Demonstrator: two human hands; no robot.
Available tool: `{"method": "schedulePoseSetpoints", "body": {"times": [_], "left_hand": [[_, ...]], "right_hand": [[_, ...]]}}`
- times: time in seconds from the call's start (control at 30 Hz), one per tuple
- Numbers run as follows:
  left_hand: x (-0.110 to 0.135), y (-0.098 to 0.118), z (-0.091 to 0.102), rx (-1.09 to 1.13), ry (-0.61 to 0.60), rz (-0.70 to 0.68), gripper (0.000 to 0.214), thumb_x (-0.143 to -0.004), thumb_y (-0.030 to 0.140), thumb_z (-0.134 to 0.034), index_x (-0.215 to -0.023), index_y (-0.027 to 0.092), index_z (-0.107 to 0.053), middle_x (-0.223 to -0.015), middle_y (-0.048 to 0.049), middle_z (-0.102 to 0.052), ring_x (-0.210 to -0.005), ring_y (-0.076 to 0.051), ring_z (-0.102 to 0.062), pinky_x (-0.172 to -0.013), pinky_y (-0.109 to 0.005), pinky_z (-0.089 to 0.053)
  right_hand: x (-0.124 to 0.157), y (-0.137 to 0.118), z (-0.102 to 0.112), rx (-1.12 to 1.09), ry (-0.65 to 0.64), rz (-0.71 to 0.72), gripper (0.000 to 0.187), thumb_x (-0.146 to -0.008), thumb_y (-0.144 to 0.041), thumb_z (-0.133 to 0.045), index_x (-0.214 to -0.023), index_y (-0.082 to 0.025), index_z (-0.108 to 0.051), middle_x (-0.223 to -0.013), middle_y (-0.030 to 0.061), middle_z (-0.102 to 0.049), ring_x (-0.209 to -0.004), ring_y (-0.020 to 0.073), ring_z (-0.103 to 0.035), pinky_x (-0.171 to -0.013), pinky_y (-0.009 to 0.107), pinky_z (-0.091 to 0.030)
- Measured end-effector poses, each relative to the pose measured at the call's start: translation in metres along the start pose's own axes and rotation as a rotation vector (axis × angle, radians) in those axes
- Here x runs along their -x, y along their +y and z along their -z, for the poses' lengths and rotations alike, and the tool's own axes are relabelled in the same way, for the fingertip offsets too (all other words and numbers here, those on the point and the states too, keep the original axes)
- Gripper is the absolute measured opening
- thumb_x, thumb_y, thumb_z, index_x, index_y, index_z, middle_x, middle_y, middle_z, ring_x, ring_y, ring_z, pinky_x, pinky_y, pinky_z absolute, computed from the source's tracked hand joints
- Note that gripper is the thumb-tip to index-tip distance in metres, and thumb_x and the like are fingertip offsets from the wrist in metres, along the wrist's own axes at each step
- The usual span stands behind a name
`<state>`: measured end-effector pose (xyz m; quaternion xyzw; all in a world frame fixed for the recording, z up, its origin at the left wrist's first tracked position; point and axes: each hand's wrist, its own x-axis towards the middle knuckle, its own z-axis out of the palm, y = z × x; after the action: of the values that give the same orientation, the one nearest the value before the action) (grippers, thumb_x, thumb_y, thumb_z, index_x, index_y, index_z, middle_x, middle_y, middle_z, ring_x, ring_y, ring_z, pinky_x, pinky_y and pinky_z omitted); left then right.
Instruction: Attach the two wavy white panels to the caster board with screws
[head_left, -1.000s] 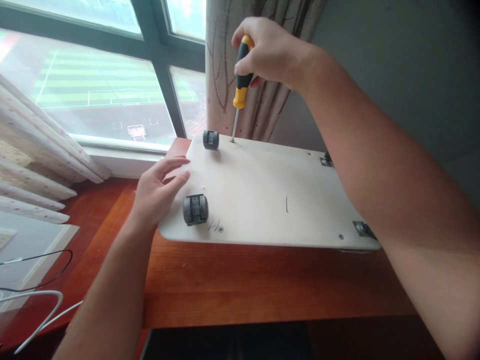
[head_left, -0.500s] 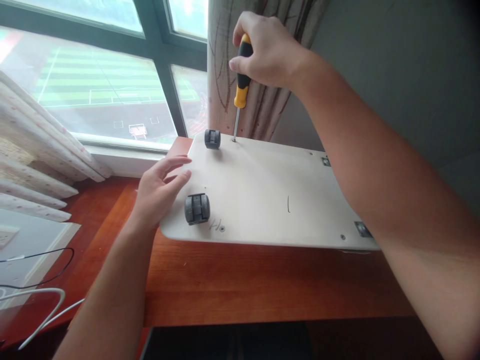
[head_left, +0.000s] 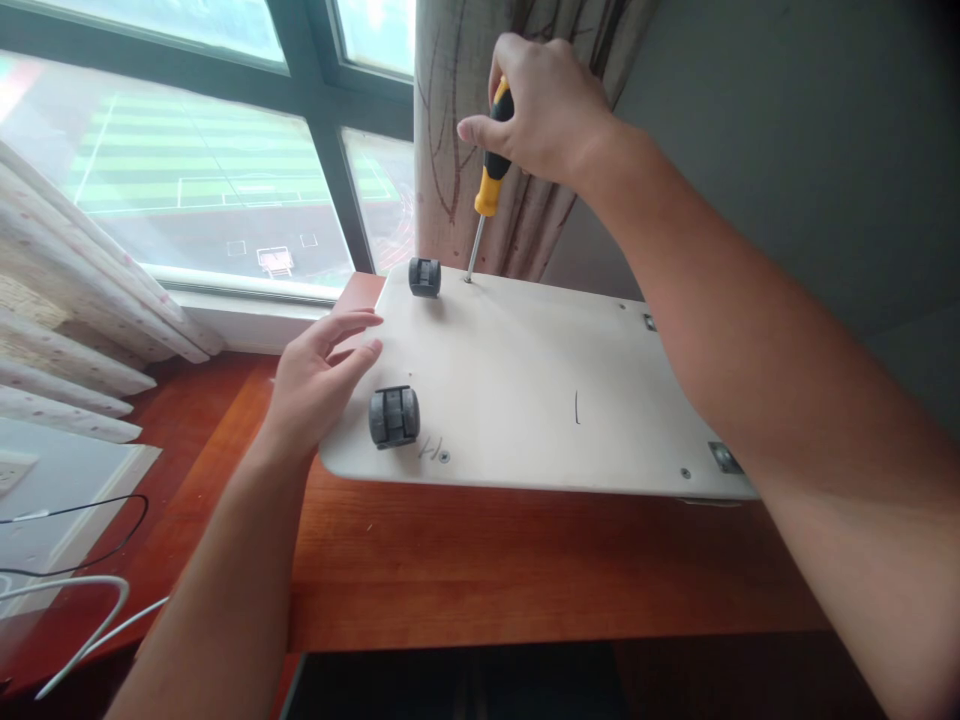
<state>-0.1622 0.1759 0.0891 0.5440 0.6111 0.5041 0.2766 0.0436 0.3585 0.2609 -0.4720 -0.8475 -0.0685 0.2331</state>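
My right hand (head_left: 551, 110) grips a yellow and black screwdriver (head_left: 493, 165) by its handle. The shaft slants down, and its tip rests on a screw (head_left: 467, 280) near the far edge of a white panel (head_left: 517, 390). At the panel's left end lies my left hand (head_left: 319, 375), fingers apart, thumb and fingertips against the edge. Two grey caster wheels stand up from the panel, one caster (head_left: 425, 278) by the screwdriver tip and another caster (head_left: 394, 417) beside my left wrist. A second screw (head_left: 445, 457) sits near the closer caster.
The panel lies on a reddish wooden table (head_left: 480, 570). Metal plates (head_left: 724, 458) are set in its right part, partly behind my right forearm. A window (head_left: 210, 180) and curtains (head_left: 450, 130) stand behind. Cables (head_left: 112, 600) run at lower left.
My right hand has shifted slightly right and down, and the screwdriver's handle now leans more to the right. Its tip stays on the screw. My left hand has not moved.
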Motion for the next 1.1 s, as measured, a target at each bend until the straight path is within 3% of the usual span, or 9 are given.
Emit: {"method": "schedulePoseSetpoints", "body": {"times": [0.1, 0.23, 0.43, 0.57, 0.67, 0.73, 0.9, 1.0, 1.1], "left_hand": [[0.000, -0.001, 0.000, 0.011, 0.001, -0.001, 0.035, -0.081, 0.042, -0.067, -0.109, 0.021, -0.070, -0.128, -0.0076, -0.067, -0.124, -0.030, -0.059, -0.108, -0.043, -0.048], [0.000, -0.003, 0.000, 0.026, 0.001, -0.011, 0.034, -0.080, 0.040, -0.069, -0.109, 0.021, -0.070, -0.129, -0.0073, -0.066, -0.125, -0.029, -0.059, -0.108, -0.042, -0.048], [0.001, 0.000, -0.001, 0.023, 0.006, 0.004, 0.034, -0.079, 0.042, -0.069, -0.107, 0.022, -0.070, -0.128, -0.0068, -0.067, -0.125, -0.030, -0.059, -0.108, -0.043, -0.049], [0.001, 0.000, -0.001, 0.029, 0.012, 0.002, 0.033, -0.079, 0.041, -0.069, -0.106, 0.021, -0.070, -0.128, -0.0073, -0.067, -0.124, -0.030, -0.059, -0.108, -0.043, -0.049], [0.000, -0.001, -0.001, 0.014, 0.005, 0.002, 0.035, -0.080, 0.042, -0.068, -0.108, 0.022, -0.070, -0.129, -0.0075, -0.066, -0.124, -0.030, -0.059, -0.109, -0.044, -0.048], [0.000, -0.002, -0.001, 0.008, 0.002, -0.001, 0.036, -0.080, 0.044, -0.068, -0.108, 0.022, -0.070, -0.130, -0.0075, -0.066, -0.125, -0.031, -0.058, -0.108, -0.045, -0.048], [0.000, -0.001, -0.001, 0.023, 0.007, -0.009, 0.034, -0.080, 0.041, -0.069, -0.107, 0.021, -0.070, -0.128, -0.0072, -0.067, -0.125, -0.029, -0.059, -0.109, -0.043, -0.048], [0.000, -0.002, -0.001, 0.019, 0.005, -0.012, 0.033, -0.081, 0.041, -0.068, -0.108, 0.022, -0.070, -0.128, -0.0076, -0.067, -0.124, -0.029, -0.059, -0.108, -0.043, -0.049], [0.000, -0.003, -0.001, 0.007, 0.004, -0.013, 0.034, -0.081, 0.042, -0.067, -0.109, 0.022, -0.070, -0.129, -0.0077, -0.066, -0.125, -0.029, -0.059, -0.107, -0.043, -0.049]], "right_hand": [[-0.001, 0.001, 0.000, -0.076, -0.062, -0.055, 0.031, -0.089, -0.041, -0.061, -0.105, -0.015, -0.058, -0.114, 0.0154, -0.063, -0.106, 0.0328, -0.061, -0.092, 0.060, -0.050], [-0.001, 0.001, 0.002, -0.445, -0.211, -0.072, 0.026, -0.085, -0.016, -0.058, -0.111, -0.016, -0.056, -0.118, 0.0122, -0.059, -0.093, 0.0210, -0.063, -0.076, 0.041, -0.060], [0.004, -0.005, 0.001, 0.055, 0.025, 0.007, 0.029, -0.089, -0.046, -0.062, -0.095, -0.019, -0.057, -0.105, 0.0113, -0.067, -0.106, 0.0335, -0.062, -0.097, 0.058, -0.047], [0.003, -0.006, 0.004, -0.186, -0.124, -0.057, 0.013, -0.085, -0.028, -0.058, -0.094, -0.019, -0.055, -0.108, 0.0105, -0.063, -0.096, 0.0284, -0.063, -0.083, 0.053, -0.056], [0.002, -0.004, 0.004, -0.407, -0.195, -0.051, 0.028, -0.078, -0.012, -0.059, -0.105, -0.018, -0.055, -0.115, 0.0092, -0.059, -0.093, 0.0211, -0.062, -0.071, 0.039, -0.060], [0.003, -0.003, 0.001, -0.318, -0.103, -0.008, 0.027, -0.081, -0.016, -0.064, -0.107, -0.018, -0.056, -0.116, 0.0081, -0.061, -0.098, 0.0201, -0.062, -0.080, 0.039, -0.058], [0.004, -0.006, -0.004, 0.021, 0.020, 0.002, 0.034, -0.089, -0.048, -0.060, -0.107, -0.019, -0.057, -0.110, 0.0112, -0.066, -0.106, 0.0356, -0.062, -0.094, 0.061, -0.047], [0.004, -0.010, -0.001, -0.165, -0.092, -0.022, 0.023, -0.087, -0.029, -0.059, -0.107, -0.017, -0.057, -0.112, 0.0116, -0.064, -0.100, 0.0309, -0.063, -0.086, 0.057, -0.054], [0.005, -0.012, 0.002, -0.322, -0.152, -0.062, 0.031, -0.080, -0.012, -0.062, -0.110, -0.016, -0.057, -0.119, 0.0117, -0.059, -0.096, 0.0237, -0.063, -0.074, 0.043, -0.060]]}}
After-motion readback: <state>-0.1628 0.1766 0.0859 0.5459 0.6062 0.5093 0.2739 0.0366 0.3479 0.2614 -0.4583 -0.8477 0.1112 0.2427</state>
